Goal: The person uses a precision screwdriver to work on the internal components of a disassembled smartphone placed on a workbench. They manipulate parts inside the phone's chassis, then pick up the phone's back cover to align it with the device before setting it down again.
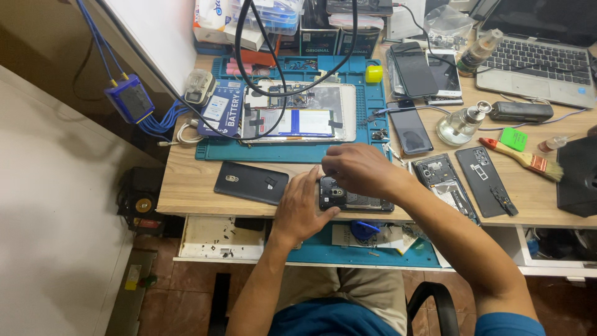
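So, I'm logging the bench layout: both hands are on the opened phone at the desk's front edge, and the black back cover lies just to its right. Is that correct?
Not quite. The head view shows the left hand and right hand on the opened phone at the front edge of the desk, but the black back cover lies just to its left, not its right.

A black phone back cover (251, 183) lies just left of the hands; a teal work mat (375, 118) carrying an opened tablet (300, 112) sits beyond them. To their right lie an opened phone (444, 185), a brush (523, 159) and a laptop (535, 56)
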